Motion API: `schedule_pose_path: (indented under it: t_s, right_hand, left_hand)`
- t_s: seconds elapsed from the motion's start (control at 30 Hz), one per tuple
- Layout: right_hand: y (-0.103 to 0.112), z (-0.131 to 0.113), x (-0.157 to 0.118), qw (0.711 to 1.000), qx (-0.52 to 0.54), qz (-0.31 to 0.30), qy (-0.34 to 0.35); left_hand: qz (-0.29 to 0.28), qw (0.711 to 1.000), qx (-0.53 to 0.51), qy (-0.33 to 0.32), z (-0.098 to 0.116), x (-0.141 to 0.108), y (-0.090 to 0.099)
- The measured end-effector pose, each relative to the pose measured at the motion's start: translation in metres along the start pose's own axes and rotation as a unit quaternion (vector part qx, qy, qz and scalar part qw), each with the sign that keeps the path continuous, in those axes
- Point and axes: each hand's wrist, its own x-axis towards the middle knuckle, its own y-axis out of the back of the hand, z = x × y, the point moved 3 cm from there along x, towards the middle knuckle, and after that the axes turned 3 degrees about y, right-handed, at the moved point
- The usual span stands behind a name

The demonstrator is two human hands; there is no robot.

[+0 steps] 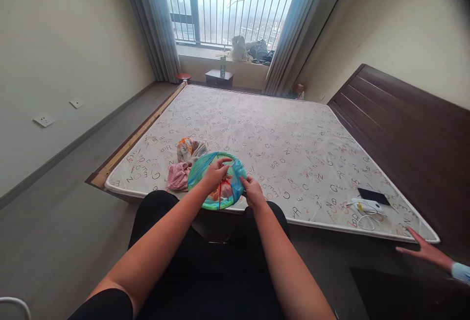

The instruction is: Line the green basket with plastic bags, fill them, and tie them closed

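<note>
A round hoop with a green rim rests over my lap at the mattress edge. Thin blue and green material covers it, with an orange-red patch and a red cord across the middle. My right hand grips the hoop's right rim between thumb and fingers. Over the upper middle is my left hand, thumb and fingers drawn together in a pinch; what lies between them is too small to make out. Just left of the hoop are a crumpled pink cloth and a plastic bag with orange and brown contents.
The letter-printed mattress spreads ahead, beside a dark headboard. At right lie a black phone-like slab and a white power strip with a cable. Another person's hand reaches in at lower right. A small bedside table stands near the window.
</note>
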Motion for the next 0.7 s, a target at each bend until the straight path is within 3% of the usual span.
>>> schedule_pose_path:
  t_s: [0.17, 0.3, 0.5, 0.7]
  right_hand:
    - [0.004, 0.018, 0.002, 0.992, 0.109, -0.045, -0.048]
    - [0.015, 0.025, 0.007, 0.989, 0.141, 0.027, -0.038]
    - [0.033, 0.031, 0.009, 0.975, 0.128, 0.183, -0.019]
    - [0.043, 0.040, 0.008, 0.976, 0.083, 0.201, -0.017]
  left_hand:
    - [0.000, 0.994, -0.108, 0.013, -0.001, 0.003, 0.014]
    - [0.034, 0.988, -0.147, 0.012, 0.004, 0.010, 0.039]
    - [0.092, 0.991, -0.077, -0.055, 0.031, 0.014, 0.070]
    - [0.104, 0.985, 0.069, -0.120, 0.065, 0.004, 0.079]
